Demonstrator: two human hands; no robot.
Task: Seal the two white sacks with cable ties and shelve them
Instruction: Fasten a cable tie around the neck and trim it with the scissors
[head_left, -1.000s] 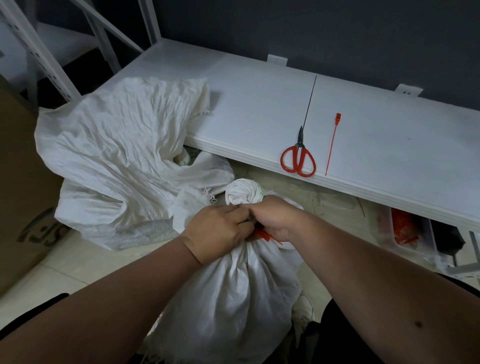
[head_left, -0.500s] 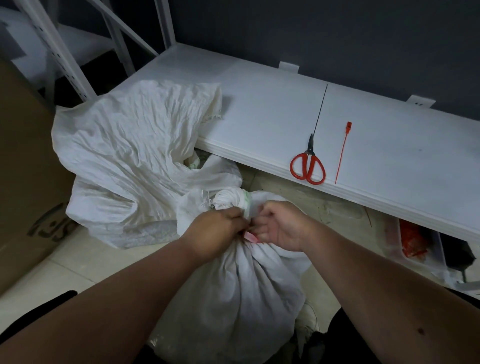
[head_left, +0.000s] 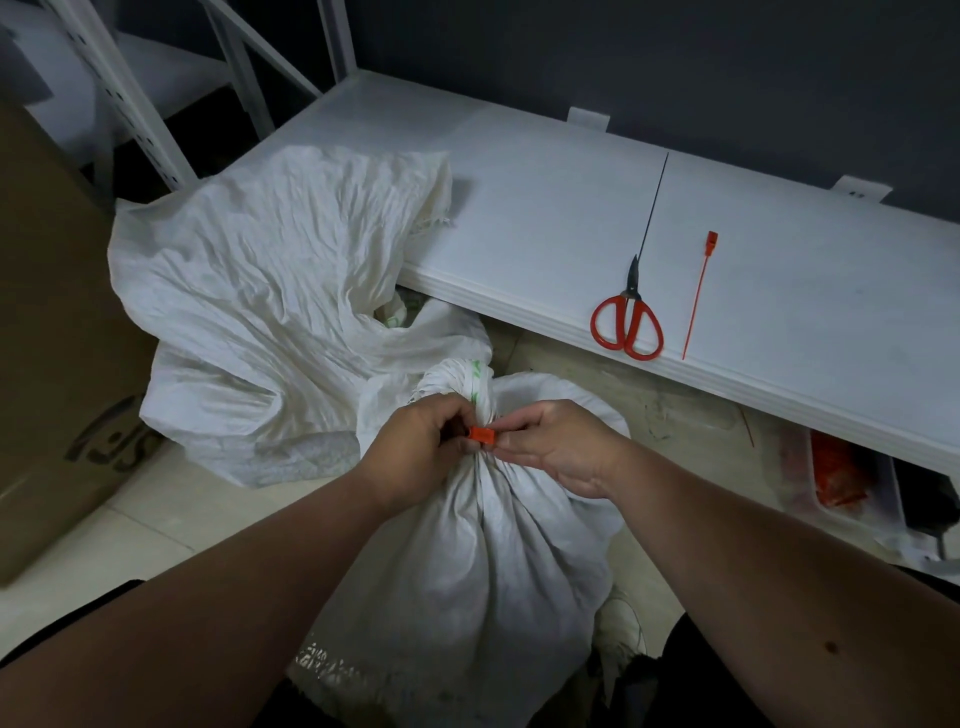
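Cinching the gathered neck of the full white woven sack (head_left: 483, 545), both hands meet at the orange plastic cable tie (head_left: 480, 435). The left hand (head_left: 415, 447) pinches the tie's head against the bunched fabric to keep the neck closed; the right hand (head_left: 550, 441) pinches its other side. The strap round the neck is hidden by fingers. Beyond the left hand lies the second crumpled white sack (head_left: 270, 312), open. A spare orange tie (head_left: 698, 296) and the red-handled scissors (head_left: 627, 322) wait beyond the right hand.
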